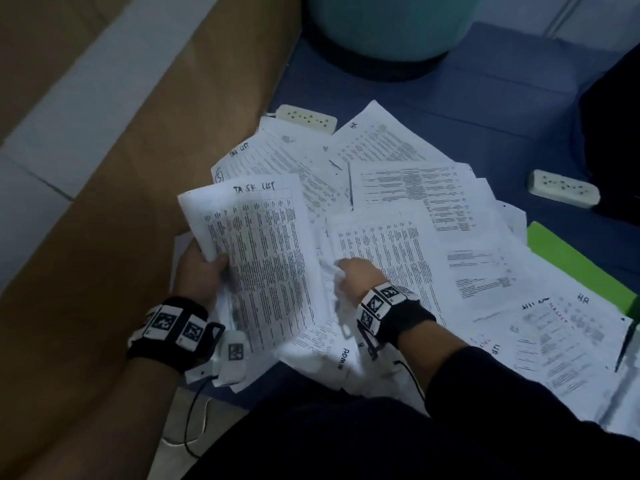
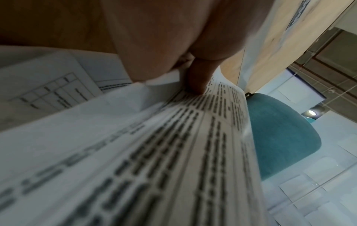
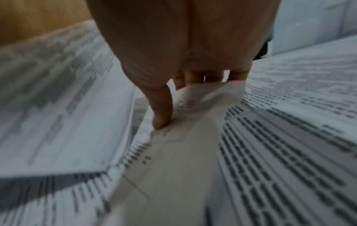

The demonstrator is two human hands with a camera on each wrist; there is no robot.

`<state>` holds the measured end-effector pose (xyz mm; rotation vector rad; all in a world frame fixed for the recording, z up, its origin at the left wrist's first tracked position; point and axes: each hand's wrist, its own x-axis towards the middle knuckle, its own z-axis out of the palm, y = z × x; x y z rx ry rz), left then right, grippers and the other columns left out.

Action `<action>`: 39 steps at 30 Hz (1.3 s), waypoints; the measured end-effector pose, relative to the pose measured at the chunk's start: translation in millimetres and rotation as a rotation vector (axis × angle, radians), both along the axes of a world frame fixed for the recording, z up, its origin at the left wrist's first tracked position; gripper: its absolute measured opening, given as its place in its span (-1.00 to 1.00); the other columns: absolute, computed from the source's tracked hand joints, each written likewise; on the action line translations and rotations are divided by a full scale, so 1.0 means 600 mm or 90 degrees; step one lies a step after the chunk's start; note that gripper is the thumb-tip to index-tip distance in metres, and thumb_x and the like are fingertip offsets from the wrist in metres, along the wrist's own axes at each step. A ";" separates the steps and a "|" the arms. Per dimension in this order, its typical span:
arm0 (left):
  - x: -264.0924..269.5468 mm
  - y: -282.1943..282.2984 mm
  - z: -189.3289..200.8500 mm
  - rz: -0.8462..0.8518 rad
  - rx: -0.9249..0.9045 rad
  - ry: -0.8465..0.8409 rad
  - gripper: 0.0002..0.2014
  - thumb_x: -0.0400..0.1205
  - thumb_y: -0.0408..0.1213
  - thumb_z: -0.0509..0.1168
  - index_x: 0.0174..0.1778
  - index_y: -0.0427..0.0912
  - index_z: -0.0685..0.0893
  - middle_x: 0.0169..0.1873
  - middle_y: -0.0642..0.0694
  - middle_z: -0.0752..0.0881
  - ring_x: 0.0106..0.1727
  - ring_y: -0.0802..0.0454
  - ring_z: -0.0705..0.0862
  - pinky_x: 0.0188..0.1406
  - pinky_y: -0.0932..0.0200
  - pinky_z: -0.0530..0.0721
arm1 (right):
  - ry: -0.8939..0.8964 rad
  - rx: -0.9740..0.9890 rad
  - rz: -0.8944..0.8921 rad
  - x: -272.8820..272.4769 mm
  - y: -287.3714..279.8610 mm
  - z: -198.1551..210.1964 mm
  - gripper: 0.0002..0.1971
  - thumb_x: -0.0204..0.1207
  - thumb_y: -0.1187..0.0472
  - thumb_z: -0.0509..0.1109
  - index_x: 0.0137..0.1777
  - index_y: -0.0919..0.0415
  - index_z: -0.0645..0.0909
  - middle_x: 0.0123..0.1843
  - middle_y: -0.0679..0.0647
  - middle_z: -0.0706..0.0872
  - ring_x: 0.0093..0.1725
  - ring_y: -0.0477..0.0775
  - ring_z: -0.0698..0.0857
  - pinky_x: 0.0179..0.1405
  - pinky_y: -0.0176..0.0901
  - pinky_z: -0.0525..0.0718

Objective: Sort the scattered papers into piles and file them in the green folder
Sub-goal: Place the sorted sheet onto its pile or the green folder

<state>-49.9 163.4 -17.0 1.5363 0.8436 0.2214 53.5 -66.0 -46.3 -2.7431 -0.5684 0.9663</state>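
Note:
Printed sheets lie scattered (image 1: 415, 188) over a blue floor mat. My left hand (image 1: 204, 268) grips a lifted sheet headed TASK LIST (image 1: 263, 258) by its left edge, thumb on top; in the left wrist view the thumb (image 2: 197, 79) presses that sheet (image 2: 173, 152). My right hand (image 1: 349, 271) pinches the left edge of another table-printed sheet (image 1: 388, 251) lying on the heap; in the right wrist view the thumb (image 3: 162, 113) sits on the curled paper edge (image 3: 193, 122), fingers beneath it. The green folder (image 1: 568, 261) lies at the right, partly under papers.
Two white power strips rest on the mat, one (image 1: 308, 118) behind the papers, one (image 1: 562, 188) at the right. A teal round seat (image 1: 388, 26) stands at the back. A brown wooden panel (image 1: 114, 188) runs along the left. A dark pen (image 1: 625, 344) lies at far right.

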 end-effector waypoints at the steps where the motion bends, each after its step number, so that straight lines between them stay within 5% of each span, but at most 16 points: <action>1: 0.003 -0.001 -0.007 -0.005 -0.002 0.004 -0.62 0.60 -0.57 0.21 0.22 -0.06 0.60 0.18 -0.17 0.70 0.22 -0.17 0.66 0.27 -0.30 0.59 | 0.031 0.020 -0.022 0.004 -0.008 0.012 -0.71 0.62 0.25 0.24 0.33 0.18 0.52 0.13 0.16 0.68 0.12 0.20 0.69 0.20 0.05 0.65; 3: 0.013 -0.009 -0.012 -0.023 -0.009 0.007 -0.63 0.60 -0.56 0.22 0.22 -0.06 0.60 0.19 -0.16 0.70 0.22 -0.15 0.67 0.28 -0.27 0.60 | 0.038 0.078 -0.126 0.016 -0.038 0.043 -0.77 0.60 0.37 0.22 0.20 0.16 0.56 0.03 0.13 0.70 0.02 0.16 0.71 -0.04 -0.12 0.70; 6: 0.028 -0.021 -0.019 -0.023 0.002 0.008 -0.59 0.57 -0.60 0.26 0.29 -0.14 0.55 0.24 -0.17 0.67 0.23 -0.10 0.65 0.31 -0.17 0.59 | -0.043 0.180 -0.317 0.040 -0.106 0.082 -0.77 0.54 0.42 0.23 -0.23 0.07 0.47 -0.23 -0.01 0.65 -0.16 0.11 0.66 -0.41 -0.34 0.49; 9: 0.037 -0.028 -0.031 -0.009 0.069 0.064 -0.41 0.54 -0.67 0.26 0.47 -0.24 0.33 0.28 -0.15 0.58 0.23 -0.06 0.59 0.21 0.03 0.57 | -0.142 0.285 -0.467 0.059 -0.179 0.116 -0.92 0.57 0.33 0.29 -0.05 0.14 0.55 -0.04 0.19 0.74 -0.06 0.16 0.69 -0.19 -0.30 0.47; 12: 0.039 -0.036 -0.043 -0.069 0.139 0.088 -0.11 0.50 -0.71 0.23 0.65 0.01 0.05 0.45 -0.02 0.38 0.39 0.02 0.45 0.36 0.03 0.48 | -0.180 0.378 -0.503 0.066 -0.226 0.142 -0.96 0.54 0.27 0.31 -0.11 0.20 0.59 -0.18 0.13 0.73 -0.18 0.17 0.68 -0.17 -0.12 0.55; 15: 0.043 -0.045 -0.045 -0.169 0.216 0.113 -0.27 0.53 -0.72 0.15 0.57 -0.01 0.34 0.52 -0.08 0.40 0.42 0.04 0.45 0.19 0.36 0.47 | -0.183 0.463 -0.518 0.058 -0.241 0.165 -0.93 0.55 0.30 0.29 -0.07 0.24 0.60 -0.21 0.10 0.73 -0.25 0.06 0.65 -0.22 -0.12 0.60; 16: 0.044 -0.048 -0.044 -0.186 0.231 0.116 -0.36 0.54 -0.72 0.14 0.47 -0.05 0.48 0.49 -0.11 0.45 0.35 -0.02 0.54 0.01 0.47 0.52 | -0.172 0.500 -0.525 0.054 -0.241 0.172 -0.91 0.58 0.33 0.28 -0.03 0.23 0.62 -0.21 0.08 0.74 -0.27 0.01 0.67 -0.25 -0.17 0.62; 18: 0.049 -0.052 -0.042 -0.188 0.227 0.122 -0.49 0.56 -0.69 0.14 0.29 -0.08 0.62 0.40 -0.14 0.55 -0.12 -0.04 0.68 -0.46 0.54 0.51 | -0.137 0.544 -0.518 0.043 -0.232 0.178 -0.87 0.61 0.37 0.26 0.02 0.22 0.62 -0.25 0.01 0.72 -0.38 -0.17 0.65 -0.39 -0.36 0.59; 20: 0.055 -0.052 -0.040 -0.168 0.185 0.123 -0.60 0.61 -0.60 0.18 0.22 -0.08 0.66 0.26 -0.15 0.62 -0.52 0.12 0.54 -0.67 0.43 0.46 | -0.085 0.533 -0.489 0.029 -0.212 0.170 -0.88 0.62 0.30 0.28 0.07 0.19 0.61 -0.21 -0.07 0.69 -0.41 -0.26 0.59 -0.44 -0.41 0.52; 22: 0.063 -0.055 -0.038 -0.158 0.150 0.110 -0.71 0.65 -0.46 0.23 0.21 -0.09 0.68 0.19 -0.21 0.67 -0.44 0.11 0.66 -0.45 0.30 0.63 | -0.029 0.498 -0.468 0.012 -0.183 0.152 -0.87 0.63 0.23 0.28 0.11 0.09 0.60 -0.10 -0.17 0.71 -0.31 -0.30 0.62 -0.35 -0.46 0.51; 23: 0.067 -0.056 -0.039 -0.148 0.134 0.094 -0.77 0.66 -0.38 0.27 0.20 -0.11 0.67 0.20 -0.20 0.67 -0.14 0.00 0.75 -0.16 0.18 0.68 | 0.009 0.486 -0.467 0.001 -0.167 0.141 -0.86 0.64 0.22 0.27 0.11 0.03 0.60 -0.08 -0.24 0.73 -0.25 -0.35 0.65 -0.29 -0.46 0.50; 25: 0.072 -0.063 -0.037 -0.129 0.092 0.076 -0.75 0.64 -0.25 0.34 0.22 -0.15 0.61 0.21 -0.09 0.62 0.28 -0.10 0.60 0.21 0.11 0.53 | 0.101 0.468 -0.470 -0.020 -0.138 0.117 -0.82 0.65 0.19 0.26 0.14 -0.04 0.64 -0.03 -0.22 0.77 -0.10 -0.28 0.71 -0.16 -0.31 0.56; 30: 0.073 -0.082 -0.037 -0.132 0.066 0.090 -0.33 0.52 -0.44 0.44 0.50 -0.13 0.28 0.34 -0.07 0.42 0.29 0.01 0.45 0.26 0.13 0.47 | 0.184 0.321 -0.399 -0.039 -0.107 0.061 -0.78 0.62 0.06 0.32 0.24 -0.02 0.60 -0.04 -0.20 0.70 -0.15 -0.14 0.66 -0.21 -0.19 0.62; 34: 0.073 -0.076 -0.036 -0.136 0.079 0.068 -0.08 0.51 -0.54 0.42 0.65 0.01 0.03 0.62 -0.05 0.18 0.58 -0.06 0.25 0.57 -0.13 0.27 | -0.039 0.208 -0.496 -0.009 -0.161 0.043 -0.48 0.46 -0.07 0.48 0.35 0.14 0.51 0.29 0.06 0.62 0.18 0.08 0.63 0.12 -0.06 0.63; 36: 0.077 -0.074 -0.028 -0.136 0.069 0.042 -0.06 0.51 -0.52 0.42 0.67 0.02 -0.01 0.63 -0.06 0.19 0.58 0.01 0.25 0.56 -0.13 0.28 | -0.125 0.044 -0.571 0.008 -0.196 0.036 -0.24 0.34 -0.12 0.57 0.46 0.18 0.39 0.43 0.19 0.47 0.39 0.25 0.46 0.30 0.17 0.52; 39: 0.091 -0.080 -0.004 -0.143 0.034 -0.044 -0.15 0.50 -0.53 0.43 0.64 -0.08 0.15 0.51 -0.02 0.43 0.47 0.04 0.44 0.49 -0.10 0.42 | -0.102 -0.119 -0.600 0.015 -0.215 0.023 -0.14 0.29 -0.09 0.61 0.48 0.24 0.30 0.44 0.27 0.42 0.41 0.32 0.39 0.33 0.28 0.48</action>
